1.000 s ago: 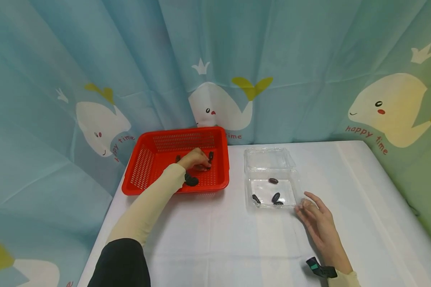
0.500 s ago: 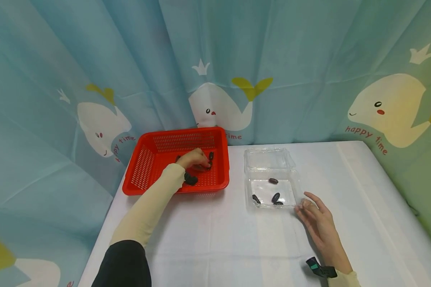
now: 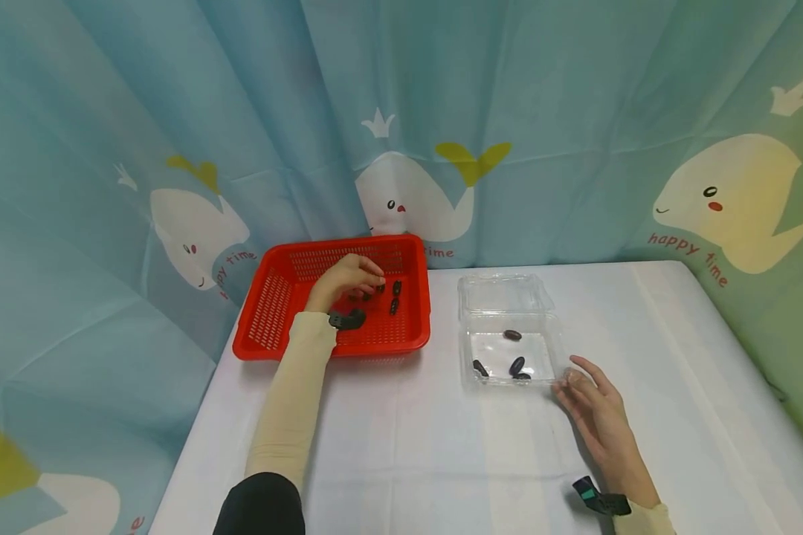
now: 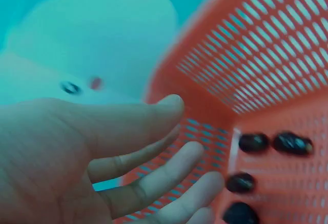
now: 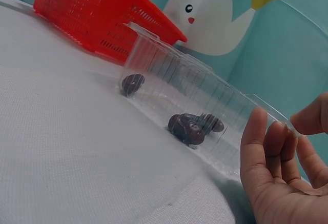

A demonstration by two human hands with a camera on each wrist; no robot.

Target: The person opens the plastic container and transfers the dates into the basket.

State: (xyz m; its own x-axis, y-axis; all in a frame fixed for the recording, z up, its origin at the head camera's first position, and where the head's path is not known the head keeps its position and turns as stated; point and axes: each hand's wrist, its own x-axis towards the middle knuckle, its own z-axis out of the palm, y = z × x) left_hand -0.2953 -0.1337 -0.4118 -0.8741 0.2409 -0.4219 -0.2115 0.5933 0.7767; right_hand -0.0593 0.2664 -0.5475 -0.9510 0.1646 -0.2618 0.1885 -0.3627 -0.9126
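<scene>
Hovering over dark oval pieces (image 3: pixel 394 306) in the red basket (image 3: pixel 266 319), centre-left, the loosely parted left hand (image 3: pixel 344 282) should pinch one lightly while the right hand (image 3: pixel 598 416) grips the clear box (image 3: pixel 488 348), right of centre.

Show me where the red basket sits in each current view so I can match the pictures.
Head: red basket left of centre, around mid-height.
Left wrist: red basket fills much of the right side, tilted, cut off by the frame.
Right wrist: red basket at upper left, beyond the clear box, cropped by the top edge.
Shared landmark: the whale-print curtain, visible in all three.
</scene>
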